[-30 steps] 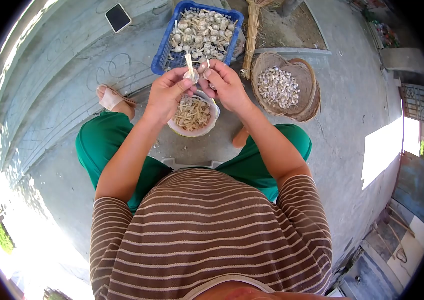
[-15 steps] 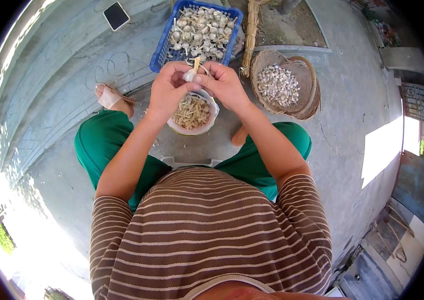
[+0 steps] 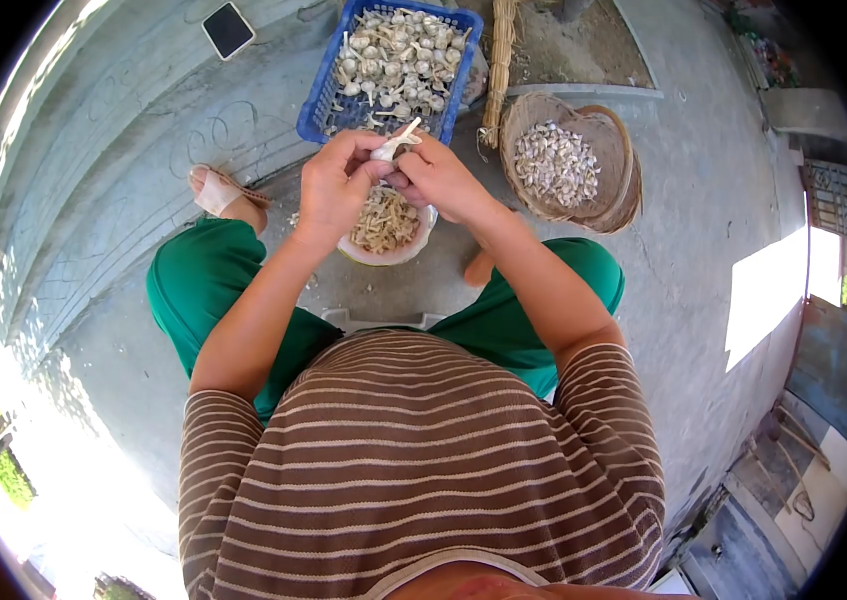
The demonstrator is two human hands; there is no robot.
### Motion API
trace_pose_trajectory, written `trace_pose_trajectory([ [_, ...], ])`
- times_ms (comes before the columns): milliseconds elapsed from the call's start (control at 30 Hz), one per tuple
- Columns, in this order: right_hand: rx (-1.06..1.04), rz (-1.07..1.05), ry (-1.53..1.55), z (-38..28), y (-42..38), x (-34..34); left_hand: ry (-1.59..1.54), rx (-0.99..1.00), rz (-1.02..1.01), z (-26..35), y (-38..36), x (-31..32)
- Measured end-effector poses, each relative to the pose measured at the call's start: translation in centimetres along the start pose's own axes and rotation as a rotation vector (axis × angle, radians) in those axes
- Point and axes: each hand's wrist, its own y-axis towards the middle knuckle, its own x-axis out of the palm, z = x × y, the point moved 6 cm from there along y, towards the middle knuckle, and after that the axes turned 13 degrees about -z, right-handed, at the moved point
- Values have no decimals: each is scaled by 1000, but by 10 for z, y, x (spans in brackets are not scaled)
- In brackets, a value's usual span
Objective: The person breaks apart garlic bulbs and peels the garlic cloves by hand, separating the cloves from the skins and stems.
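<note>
A white garlic bulb (image 3: pixel 385 152) with its dry stem pointing up and to the right is held between both hands. My left hand (image 3: pixel 335 187) is closed on the bulb's left side, thumb and fingers pinching it. On the other side my right hand (image 3: pixel 439 178) has its fingers curled against the bulb, its fingertips partly hidden. Just below the hands stands a white bowl (image 3: pixel 428 236) of dry stem and skin scraps. Beyond them a blue plastic crate (image 3: pixel 318 105) holds many whole garlic bulbs. To the right, a wicker basket (image 3: pixel 517 181) contains loose garlic cloves.
A straw bundle (image 3: pixel 500 70) lies between crate and basket. At the upper left a dark-screened phone or tablet (image 3: pixel 229 31) rests on the pale step. My sandalled foot (image 3: pixel 227 192) is left of the bowl, on the concrete floor (image 3: pixel 684 230).
The bulb has turned, so its stem now leans to the upper right. My right hand has rolled inward, its fingers more curled and its thumb lower.
</note>
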Motion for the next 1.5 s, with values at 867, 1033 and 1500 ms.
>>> trace_pose_trajectory([
  [867, -81, -34, 423, 4, -3, 3, -97, 73, -85, 4, -1, -3],
  [1033, -107, 14, 506, 2, -5, 5, -311, 39, -104, 6, -1, 1],
  [1500, -131, -120, 292, -11, -6, 8, -375, -62, -136, 8, 2, -8],
])
